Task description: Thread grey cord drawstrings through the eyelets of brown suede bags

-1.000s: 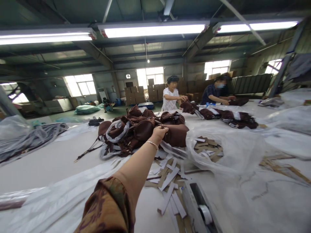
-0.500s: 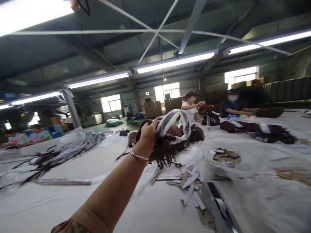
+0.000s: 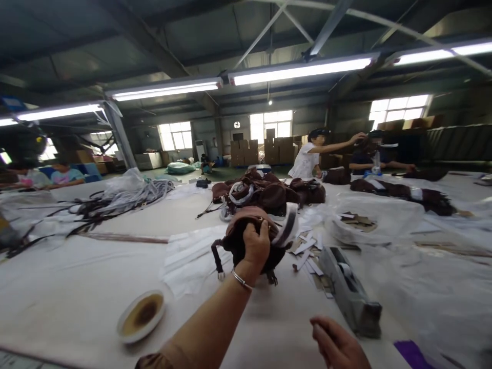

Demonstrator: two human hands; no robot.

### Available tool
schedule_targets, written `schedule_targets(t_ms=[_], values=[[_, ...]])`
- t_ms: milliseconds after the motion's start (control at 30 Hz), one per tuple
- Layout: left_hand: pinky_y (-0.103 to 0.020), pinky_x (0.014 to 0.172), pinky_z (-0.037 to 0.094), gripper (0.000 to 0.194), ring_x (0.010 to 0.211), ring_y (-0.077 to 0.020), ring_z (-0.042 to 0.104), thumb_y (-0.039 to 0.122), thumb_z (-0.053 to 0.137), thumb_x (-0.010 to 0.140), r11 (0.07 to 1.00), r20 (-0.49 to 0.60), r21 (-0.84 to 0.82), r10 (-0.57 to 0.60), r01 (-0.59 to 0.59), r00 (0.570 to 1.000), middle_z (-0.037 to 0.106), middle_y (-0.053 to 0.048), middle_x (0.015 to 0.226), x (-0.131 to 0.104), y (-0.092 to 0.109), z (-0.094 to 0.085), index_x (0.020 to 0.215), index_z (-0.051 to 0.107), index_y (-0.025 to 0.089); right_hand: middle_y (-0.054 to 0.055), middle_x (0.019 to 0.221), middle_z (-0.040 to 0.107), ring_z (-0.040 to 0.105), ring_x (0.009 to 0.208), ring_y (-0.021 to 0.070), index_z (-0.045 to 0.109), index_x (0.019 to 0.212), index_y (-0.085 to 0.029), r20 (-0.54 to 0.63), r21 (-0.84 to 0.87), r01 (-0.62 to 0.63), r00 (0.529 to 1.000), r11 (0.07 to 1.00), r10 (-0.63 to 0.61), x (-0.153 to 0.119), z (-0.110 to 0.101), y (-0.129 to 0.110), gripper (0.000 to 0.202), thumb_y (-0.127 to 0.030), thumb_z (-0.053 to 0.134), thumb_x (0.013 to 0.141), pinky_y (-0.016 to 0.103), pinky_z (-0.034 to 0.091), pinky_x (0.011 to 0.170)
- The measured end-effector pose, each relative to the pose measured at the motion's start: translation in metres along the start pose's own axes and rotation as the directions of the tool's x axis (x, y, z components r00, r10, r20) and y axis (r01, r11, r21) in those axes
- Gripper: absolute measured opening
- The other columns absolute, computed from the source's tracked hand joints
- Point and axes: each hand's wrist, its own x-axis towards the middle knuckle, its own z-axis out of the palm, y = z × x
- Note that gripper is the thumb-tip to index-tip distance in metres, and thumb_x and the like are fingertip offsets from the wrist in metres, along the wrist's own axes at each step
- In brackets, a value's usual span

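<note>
My left hand is closed on the top edge of a dark brown bag, holding it above the table. A short strap with a metal buckle hangs from the bag's left side, and a handle wrapped in clear plastic stands up at its right. Low at the right, my right hand is partly cut off by the frame edge, its fingers curled together; nothing shows in them. A heap of similar brown bags lies just beyond the held one.
A grey tape dispenser stands near my right hand, beside scattered card strips. At the left is a dish of brownish liquid. Plastic-wrapped straps lie farther back. Clear plastic bags cover the right side. Two co-workers work across the table.
My left hand has drawn back toward me with one brown bag, away from the heap. My right hand has come into view. A co-worker in white has stretched an arm to the right.
</note>
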Motion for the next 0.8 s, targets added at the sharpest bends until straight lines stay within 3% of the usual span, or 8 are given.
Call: schedule_targets(t_ms=[133,233,333,433,533,633,700,800], values=[[-0.036,0.087,0.050,0.013,0.089,-0.0252,0.066,0.021,0.060,0.083,0.997,0.310,0.055,-0.074,0.059,0.948,0.072,-0.011,0.092,-0.065,-0.061,-0.006,0.092,0.066,0.014,0.009,0.103,0.066,0.062,0.076,0.0194,0.055,0.126,-0.015,-0.134,0.071,0.033,0.991,0.997,-0.023,0.034,0.021,-0.022,0.070,-0.060,0.066,0.073,0.028,0.049,0.056],[-0.036,0.089,0.052,0.020,0.091,-0.0249,0.067,0.010,0.058,0.077,0.994,0.462,0.082,-0.106,0.077,0.881,0.073,-0.010,0.094,-0.100,-0.093,-0.022,0.092,0.070,0.014,0.012,0.110,0.064,0.065,0.086,0.0226,0.053,0.125,-0.014,-0.201,0.104,-0.114,0.970,0.988,0.134,0.061,0.038,-0.029,0.074,-0.061,0.066,0.069,0.029,0.051,0.057],[-0.040,0.093,0.050,0.026,0.097,-0.0258,0.065,0.011,0.055,0.080,0.992,0.498,0.103,-0.113,0.071,0.860,0.072,-0.012,0.101,-0.113,-0.103,-0.043,0.100,0.070,0.013,0.012,0.102,0.066,0.067,0.083,0.0230,0.057,0.113,-0.014,-0.228,0.067,-0.204,0.950,0.977,0.214,0.080,0.056,-0.026,0.062,-0.061,0.058,0.073,0.028,0.050,0.055],[-0.040,0.096,0.050,0.031,0.101,-0.0252,0.063,0.013,0.054,0.082,0.992,0.493,0.122,-0.041,-0.023,0.869,0.068,-0.013,0.108,-0.116,-0.102,-0.062,0.111,0.066,0.012,0.009,0.087,0.066,0.065,0.077,0.0235,0.062,0.094,-0.015,-0.228,-0.021,-0.179,0.959,0.984,0.169,0.086,0.068,-0.024,0.044,-0.054,0.057,0.074,0.032,0.050,0.058],[-0.040,0.100,0.048,0.036,0.108,-0.0241,0.059,0.012,0.051,0.085,0.968,0.481,0.134,0.124,-0.213,0.868,0.065,-0.013,0.114,-0.116,-0.099,-0.076,0.120,0.060,0.012,0.010,0.092,0.067,0.061,0.095,0.0267,0.065,0.081,-0.018,-0.179,-0.279,0.053,0.978,0.959,-0.107,0.084,0.067,-0.028,0.022,-0.039,0.061,0.075,0.039,0.048,0.085],[-0.042,0.103,0.047,0.038,0.112,-0.0246,0.057,0.011,0.048,0.087,0.932,0.474,0.152,0.223,-0.328,0.852,0.062,-0.014,0.119,-0.114,-0.099,-0.080,0.124,0.057,0.013,0.015,0.118,0.063,0.053,0.116,0.0310,0.065,0.104,-0.016,-0.080,-0.777,0.194,0.913,0.599,-0.399,0.086,0.057,-0.034,0.025,-0.026,0.056,0.082,0.043,0.037,0.099],[-0.042,0.102,0.047,0.038,0.112,-0.0250,0.056,0.011,0.049,0.086,0.922,0.473,0.157,0.244,-0.354,0.847,0.061,-0.014,0.118,-0.108,-0.098,-0.077,0.123,0.057,0.013,0.018,0.116,0.064,0.057,0.110,0.0324,0.061,0.114,-0.013,-0.023,-0.938,0.096,0.941,0.332,-0.338,0.091,0.051,-0.038,0.032,-0.024,0.056,0.085,0.043,0.039,0.093],[-0.041,0.100,0.048,0.033,0.108,-0.0245,0.058,0.011,0.052,0.084,0.923,0.469,0.154,0.247,-0.354,0.848,0.062,-0.014,0.113,-0.090,-0.094,-0.068,0.116,0.060,0.012,0.015,0.095,0.071,0.065,0.090,0.0296,0.063,0.104,-0.012,0.055,-0.979,0.086,0.984,0.183,-0.168,0.096,0.047,-0.042,0.022,-0.024,0.058,0.086,0.039,0.042,0.081]])
